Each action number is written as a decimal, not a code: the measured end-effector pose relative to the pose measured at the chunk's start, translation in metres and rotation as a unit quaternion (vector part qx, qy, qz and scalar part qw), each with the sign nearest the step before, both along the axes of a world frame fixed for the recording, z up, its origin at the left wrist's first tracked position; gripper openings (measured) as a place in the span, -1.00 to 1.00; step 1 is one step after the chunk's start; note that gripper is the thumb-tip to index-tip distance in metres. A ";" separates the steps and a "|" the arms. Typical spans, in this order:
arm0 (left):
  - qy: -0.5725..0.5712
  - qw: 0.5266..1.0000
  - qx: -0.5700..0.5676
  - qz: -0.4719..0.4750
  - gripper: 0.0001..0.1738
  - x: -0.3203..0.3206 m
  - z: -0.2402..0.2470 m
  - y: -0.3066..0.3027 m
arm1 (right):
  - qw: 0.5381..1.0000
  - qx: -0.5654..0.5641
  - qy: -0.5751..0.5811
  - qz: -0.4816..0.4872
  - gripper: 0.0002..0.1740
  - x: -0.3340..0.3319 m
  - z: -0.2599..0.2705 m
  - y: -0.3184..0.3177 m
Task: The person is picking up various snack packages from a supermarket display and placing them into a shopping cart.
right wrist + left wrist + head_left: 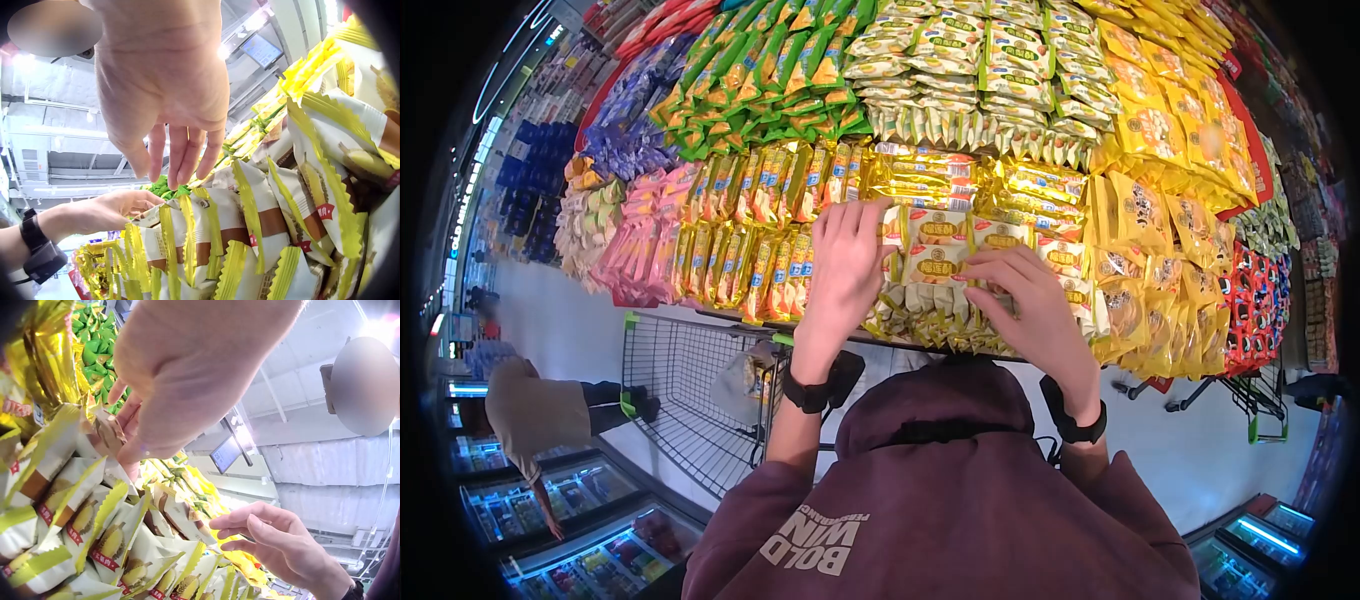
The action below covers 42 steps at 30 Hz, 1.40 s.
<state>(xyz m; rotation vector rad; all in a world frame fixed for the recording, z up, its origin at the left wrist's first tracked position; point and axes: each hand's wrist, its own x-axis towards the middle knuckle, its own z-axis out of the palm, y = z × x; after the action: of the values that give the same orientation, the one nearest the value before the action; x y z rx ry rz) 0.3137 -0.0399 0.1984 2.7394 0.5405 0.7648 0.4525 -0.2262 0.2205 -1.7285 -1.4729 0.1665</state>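
White-and-yellow pastry packets (933, 265) printed with durians stand in rows at the front of a piled display. My left hand (850, 255) is over the left end of these rows. In the left wrist view its thumb and fingers pinch the end of one pastry packet (107, 432); the palm hides part of the grip. My right hand (1028, 300) hovers over the right part of the same rows, fingers loosely bent and holding nothing. Its fingertips are close to a packet (181, 515) in the left wrist view. Below the right palm, more packets (250, 200) lean against each other.
Gold packets (770, 180) lie left of and behind the rows, green ones (770, 70) farther back, yellow bags (1145, 215) to the right. A wire shopping cart (685, 375) stands at the display's left front. Another person (540, 410) leans over freezers (610, 550) behind it.
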 end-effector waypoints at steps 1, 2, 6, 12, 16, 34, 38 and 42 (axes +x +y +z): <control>-0.002 1.000 -0.003 0.002 -0.44 -0.001 0.001 0.000 | 1.000 0.000 0.002 0.003 -0.83 0.000 0.000 0.000; -0.003 1.000 -0.006 0.003 -0.44 -0.002 0.002 0.001 | 1.000 0.001 0.003 0.005 -0.83 0.000 -0.001 0.001; -0.016 1.000 -0.024 0.009 -0.44 -0.006 0.009 0.001 | 1.000 0.004 -0.003 0.006 -0.82 0.000 -0.002 0.002; -0.088 0.982 -0.165 -0.022 -0.40 -0.018 0.025 -0.009 | 0.999 0.010 0.045 -0.016 -0.74 -0.006 0.001 0.002; -0.112 0.960 -0.232 -0.107 -0.32 -0.019 0.037 -0.037 | 0.985 0.024 0.169 -0.038 -0.64 -0.020 0.005 0.007; -0.212 0.914 -0.337 -0.074 -0.47 -0.016 0.029 -0.053 | 0.891 0.076 0.448 -0.008 -0.65 -0.035 -0.001 0.014; -0.234 0.817 -0.522 -0.077 -0.54 -0.018 0.020 -0.054 | 0.915 0.080 0.395 0.014 -0.64 -0.031 -0.007 0.011; -0.179 0.851 -0.486 -0.094 -0.60 -0.026 0.017 -0.047 | 0.936 0.075 0.343 0.015 -0.71 -0.029 -0.004 0.009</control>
<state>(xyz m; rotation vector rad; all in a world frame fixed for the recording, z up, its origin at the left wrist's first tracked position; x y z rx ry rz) 0.2875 -0.0865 0.2157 1.6326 0.4027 0.6656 0.4235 -0.2173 0.2167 -1.3261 -0.9596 0.5944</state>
